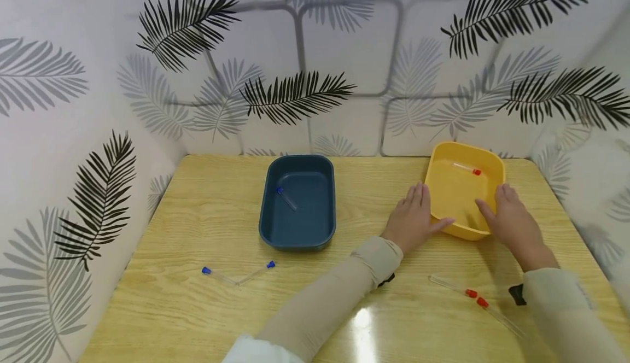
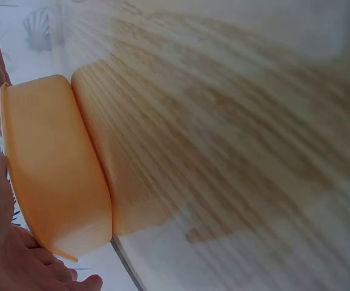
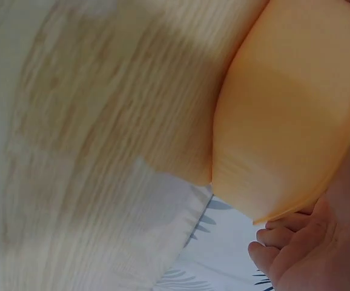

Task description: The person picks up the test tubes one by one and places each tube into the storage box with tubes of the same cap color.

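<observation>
A yellow plastic bin (image 1: 460, 193) stands at the back right of the table, turned slightly. My left hand (image 1: 409, 218) lies along its left side, fingers straight at the rim and thumb stretched across the near corner. On the right side my right hand (image 1: 514, 221) touches the rim, its thumb reaching over the inside. Within the bin lies a clear tube with a red cap (image 1: 476, 171). Both wrist views show the bin's outer wall (image 2: 60, 163) down to the tabletop, with fingers (image 3: 290, 236) past the rim in the right one.
A dark blue bin (image 1: 297, 237) stands left of centre, holding a blue-capped tube (image 1: 287, 198). Two more blue-capped tubes (image 1: 219, 276) lie in front of it. Nearer the right forearm are two red-capped tubes (image 1: 502, 319). A leaf-patterned wall (image 1: 344, 51) rises behind the wooden table (image 1: 162, 303).
</observation>
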### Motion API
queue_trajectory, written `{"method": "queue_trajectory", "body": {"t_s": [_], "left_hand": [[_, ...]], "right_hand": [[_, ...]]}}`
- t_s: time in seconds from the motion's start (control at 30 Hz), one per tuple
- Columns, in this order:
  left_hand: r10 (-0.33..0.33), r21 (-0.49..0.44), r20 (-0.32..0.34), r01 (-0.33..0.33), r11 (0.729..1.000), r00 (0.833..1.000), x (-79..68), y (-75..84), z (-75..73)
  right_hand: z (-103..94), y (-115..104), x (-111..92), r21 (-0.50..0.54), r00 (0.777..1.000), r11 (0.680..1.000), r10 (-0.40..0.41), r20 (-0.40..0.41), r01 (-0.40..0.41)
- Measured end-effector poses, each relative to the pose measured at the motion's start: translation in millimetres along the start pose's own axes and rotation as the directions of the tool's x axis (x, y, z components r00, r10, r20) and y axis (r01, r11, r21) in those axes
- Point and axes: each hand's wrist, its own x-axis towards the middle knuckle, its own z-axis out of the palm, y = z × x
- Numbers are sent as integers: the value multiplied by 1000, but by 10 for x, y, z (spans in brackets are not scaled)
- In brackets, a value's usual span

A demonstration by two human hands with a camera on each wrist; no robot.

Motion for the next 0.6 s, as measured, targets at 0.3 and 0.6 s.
{"method": "queue_trajectory", "body": {"t_s": [0.3,0.6], "left_hand": [[-22,4,-13,22,1000,1000,22,15,-32],[-38,-7,-50,38,999,998,-5,28,28]], "right_hand": [[30,-12,3,-23,999,1000,6,-49,-7],[85,-12,-21,-1,998,1000,17,-56,-17]]}}
